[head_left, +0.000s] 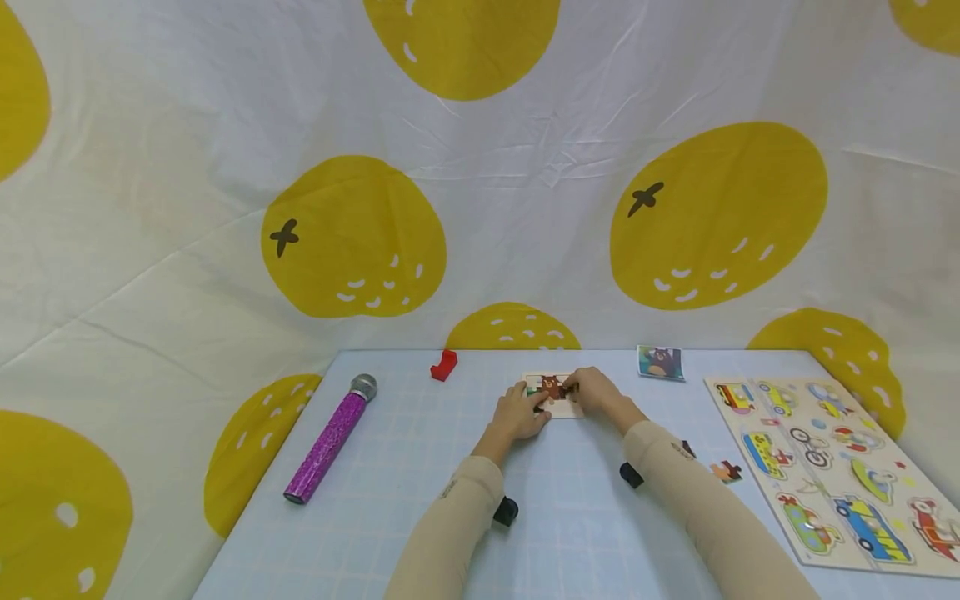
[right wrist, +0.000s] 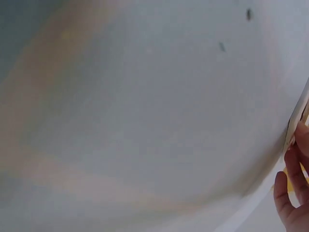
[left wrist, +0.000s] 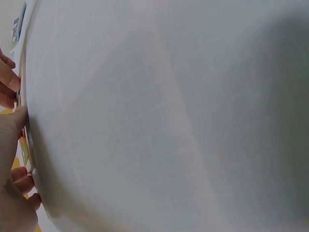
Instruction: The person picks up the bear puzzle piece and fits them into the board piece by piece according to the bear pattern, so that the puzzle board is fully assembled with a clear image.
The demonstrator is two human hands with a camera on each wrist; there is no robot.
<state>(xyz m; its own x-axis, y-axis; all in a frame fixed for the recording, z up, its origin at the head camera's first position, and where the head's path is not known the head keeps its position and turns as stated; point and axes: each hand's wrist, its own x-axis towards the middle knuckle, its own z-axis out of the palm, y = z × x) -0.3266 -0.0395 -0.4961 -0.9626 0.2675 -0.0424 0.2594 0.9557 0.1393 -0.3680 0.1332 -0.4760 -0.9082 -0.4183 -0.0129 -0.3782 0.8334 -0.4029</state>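
Cream rectangular bear puzzle (head_left: 552, 385) under left hand (head_left: 519, 415)

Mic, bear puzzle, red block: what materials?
Mic: perhaps plastic handle, coated, glittery purple; silvery rounded head suggests metal mesh.
Bear puzzle: seems wood or stiff board; pale, matte border, printed picture.
Red block: probably plastic, given its even colour.
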